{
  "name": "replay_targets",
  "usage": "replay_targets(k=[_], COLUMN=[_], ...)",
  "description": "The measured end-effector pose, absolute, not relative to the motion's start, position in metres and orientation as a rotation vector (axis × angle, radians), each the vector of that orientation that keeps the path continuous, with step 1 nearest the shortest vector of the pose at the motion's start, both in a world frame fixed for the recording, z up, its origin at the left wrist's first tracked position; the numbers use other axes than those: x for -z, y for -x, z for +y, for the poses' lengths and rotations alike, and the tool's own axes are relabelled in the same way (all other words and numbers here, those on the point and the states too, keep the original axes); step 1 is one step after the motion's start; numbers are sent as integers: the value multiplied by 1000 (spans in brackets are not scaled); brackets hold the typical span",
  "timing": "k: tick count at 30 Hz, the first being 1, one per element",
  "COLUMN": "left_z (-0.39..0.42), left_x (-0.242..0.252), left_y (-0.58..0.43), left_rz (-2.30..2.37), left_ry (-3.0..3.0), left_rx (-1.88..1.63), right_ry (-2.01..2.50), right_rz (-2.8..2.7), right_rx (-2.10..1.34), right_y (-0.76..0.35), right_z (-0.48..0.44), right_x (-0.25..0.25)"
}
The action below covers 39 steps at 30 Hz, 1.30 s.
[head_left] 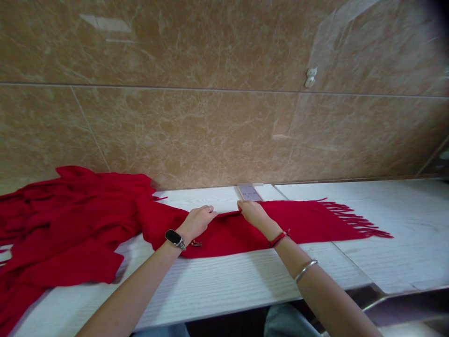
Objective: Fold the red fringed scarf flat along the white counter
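A red scarf (298, 222) lies lengthwise on the white wood-grain table, its fringed end spread out to the right. My left hand (199, 221) pinches its far edge left of the middle. A short way to the right, my right hand (255, 215) grips the same far edge with curled fingers. Between the two hands the edge is slightly raised. At the left the scarf runs toward a heap of crumpled red fabric (80, 220); where one ends and the other begins I cannot tell.
Behind my right hand a phone (249, 193) lies at the back of the white table (224, 290). A brown marble wall (210, 135) rises along the back edge, with a small white hook (310, 77) on it. The table's front edge is close to my legs.
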<state>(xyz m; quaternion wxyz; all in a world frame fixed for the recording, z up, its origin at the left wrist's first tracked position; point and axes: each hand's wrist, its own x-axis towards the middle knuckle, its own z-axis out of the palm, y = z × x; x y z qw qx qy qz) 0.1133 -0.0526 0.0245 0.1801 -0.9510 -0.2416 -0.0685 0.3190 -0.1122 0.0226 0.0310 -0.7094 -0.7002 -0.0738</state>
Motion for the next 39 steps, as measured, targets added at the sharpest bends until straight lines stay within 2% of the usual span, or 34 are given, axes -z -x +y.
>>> replay_targets(k=[39], left_z=[-43], left_x=[-18], left_y=[-111], left_rz=[-868], left_ry=[2698], left_rx=[225], right_ry=[2326], right_rz=[-2050], right_rx=[223], right_y=[-358], right_z=[-132], right_x=[-32])
